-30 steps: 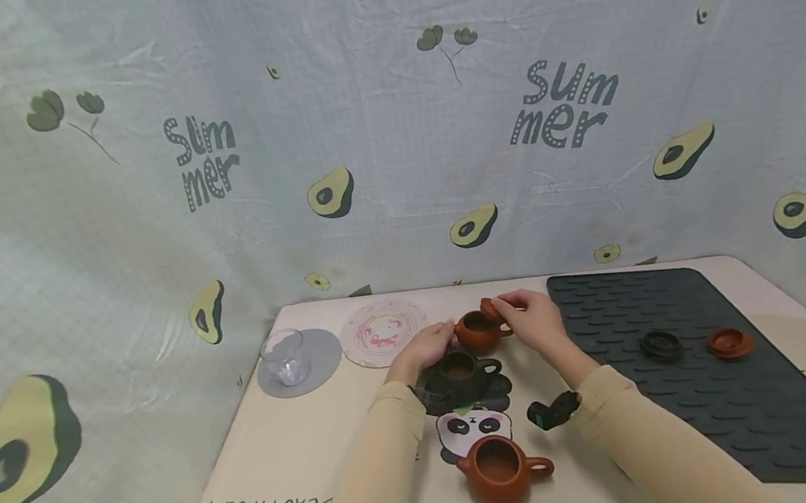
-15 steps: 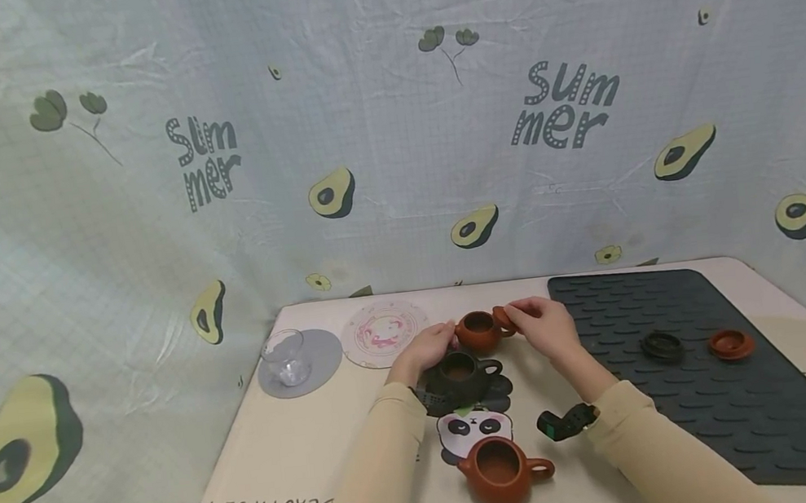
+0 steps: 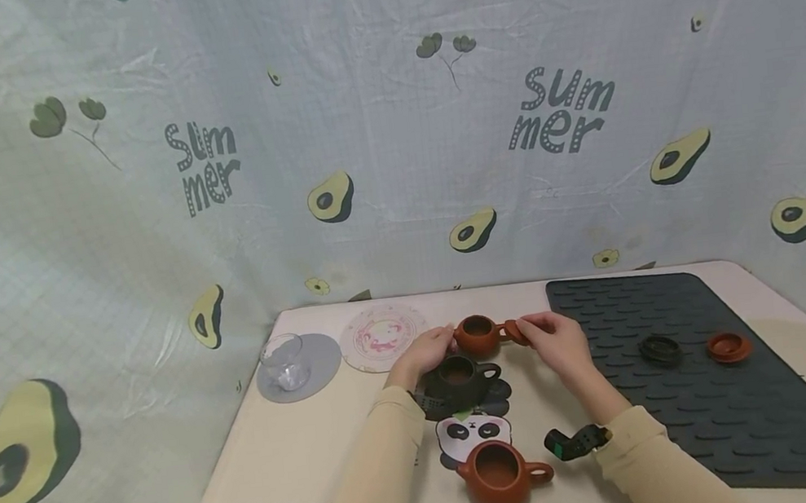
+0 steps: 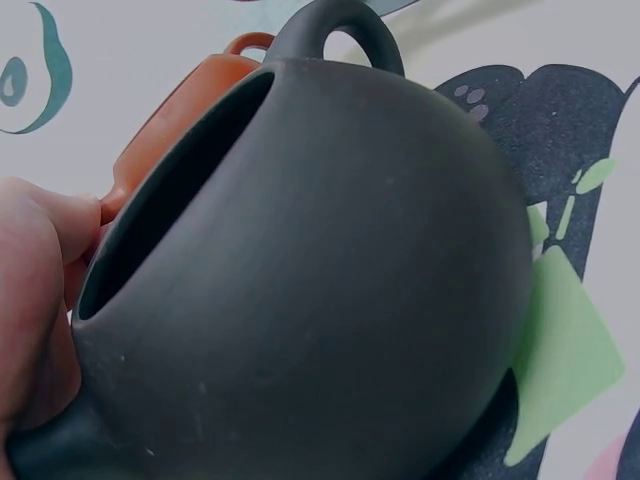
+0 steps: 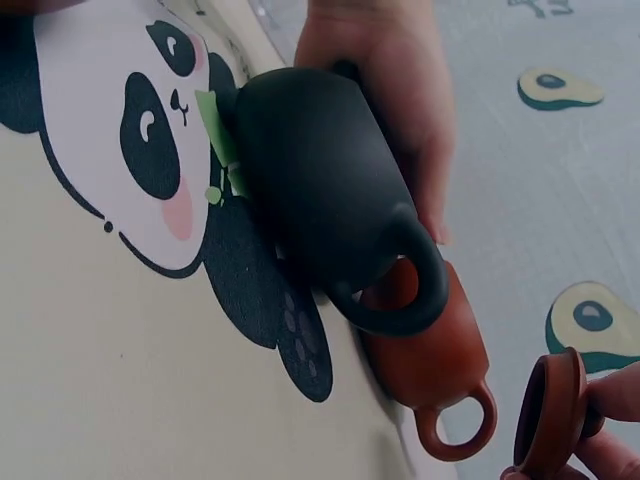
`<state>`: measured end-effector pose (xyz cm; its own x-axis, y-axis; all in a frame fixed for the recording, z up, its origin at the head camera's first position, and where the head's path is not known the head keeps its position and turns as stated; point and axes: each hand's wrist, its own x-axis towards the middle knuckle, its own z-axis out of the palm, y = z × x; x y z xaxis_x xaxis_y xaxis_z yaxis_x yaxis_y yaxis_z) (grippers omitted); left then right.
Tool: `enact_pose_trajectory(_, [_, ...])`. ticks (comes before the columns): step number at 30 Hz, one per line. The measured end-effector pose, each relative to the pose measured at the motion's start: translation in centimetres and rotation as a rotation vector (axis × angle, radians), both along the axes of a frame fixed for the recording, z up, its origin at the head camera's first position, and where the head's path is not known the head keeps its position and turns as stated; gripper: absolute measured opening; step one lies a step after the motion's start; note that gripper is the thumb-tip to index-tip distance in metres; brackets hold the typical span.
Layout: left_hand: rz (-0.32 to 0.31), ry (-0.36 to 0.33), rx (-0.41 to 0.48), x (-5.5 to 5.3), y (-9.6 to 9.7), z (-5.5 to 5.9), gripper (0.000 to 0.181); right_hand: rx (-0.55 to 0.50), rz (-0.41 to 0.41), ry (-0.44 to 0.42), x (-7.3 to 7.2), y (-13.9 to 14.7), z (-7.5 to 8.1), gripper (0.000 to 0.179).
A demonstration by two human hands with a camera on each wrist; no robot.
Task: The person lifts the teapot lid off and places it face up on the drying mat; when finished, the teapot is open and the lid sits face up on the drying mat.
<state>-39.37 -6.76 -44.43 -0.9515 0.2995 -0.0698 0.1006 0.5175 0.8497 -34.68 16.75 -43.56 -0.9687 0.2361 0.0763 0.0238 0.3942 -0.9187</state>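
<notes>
My right hand pinches the knob of a red-brown teapot lid, tilted on edge with its underside facing left. The lid is beside the handle of the far red-brown teapot, which stands uncovered. At that teapot's opposite side, my left hand pinches its spout between thumb and fingers, as the left wrist view shows. A dark, lidless teapot stands just in front, close to my left wrist. Nearer to me is another red-brown teapot, also without a lid.
On the dark ridged mat at right lie a black lid and a red-brown lid. A clear glass cup stands on a grey round coaster. Beside it is a pink-patterned round mat. A printed curtain hangs behind.
My right hand has moved right and slightly down with the lid, from above the far teapot's opening to beside its handle. The left hand has stayed at the spout.
</notes>
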Motion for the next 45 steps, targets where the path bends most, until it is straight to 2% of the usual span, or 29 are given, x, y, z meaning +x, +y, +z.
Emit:
enact_pose_trajectory(9, [-0.003,-0.023,0.016,0.1,0.2,-0.4,0.046,-0.029,-0.013,-0.002,1.1,0.8,-1.2,0.039])
enact_pose_trajectory(16, [0.007,-0.020,0.003,-0.3,0.3,0.0,0.046,-0.014,-0.027,0.015,1.5,1.2,-0.9,0.039])
enact_pose_trajectory(21, [0.010,-0.026,-0.001,-0.3,0.3,0.0,0.046,-0.063,-0.054,-0.003,1.6,1.8,-0.5,0.042])
enact_pose_trajectory(33, [0.017,-0.017,0.011,-0.2,0.5,-0.2,0.046,-0.169,-0.016,-0.030,1.6,3.1,-0.9,0.042])
enact_pose_trajectory(38, [0.035,-0.051,0.016,-0.2,0.4,-0.3,0.045,-0.258,0.026,-0.033,1.3,3.6,-1.0,0.043])
enact_pose_trajectory(45, [0.057,-0.087,0.025,-0.1,0.3,-0.1,0.046,-0.452,0.103,-0.069,1.1,4.2,-0.6,0.047])
